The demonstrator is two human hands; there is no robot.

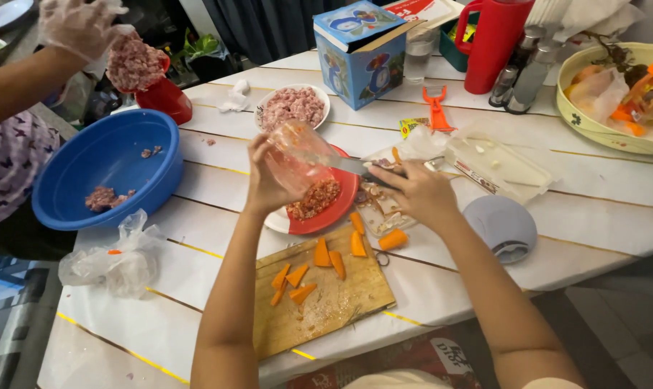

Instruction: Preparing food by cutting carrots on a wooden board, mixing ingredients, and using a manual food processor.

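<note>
While the left hand (pixel 265 180) grips a clear plastic container (pixel 298 155), tilted with its mouth toward the red plate (pixel 341 205), the right hand (pixel 420 191) closes its fingers around a knife (pixel 352 167), whose blade reaches into the container's opening. Chopped orange-red matter (pixel 314 199) lies heaped on the plate, directly below the container. Near of the plate sits a wooden cutting board (pixel 326 302), bearing orange carrot pieces (pixel 298 277); further pieces lie just beyond its far right corner. At far left, another person's gloved hand (pixel 78 25) holds a lump of minced meat (pixel 133 63) above a blue bowl (pixel 107 169), which contains scraps of the same meat. A white bowl of mince (pixel 293 106) stands far of the plate. A crumpled plastic bag (pixel 118 259) rests left of the board. A grey round lid (pixel 501 227) lies right of the right hand.
</note>
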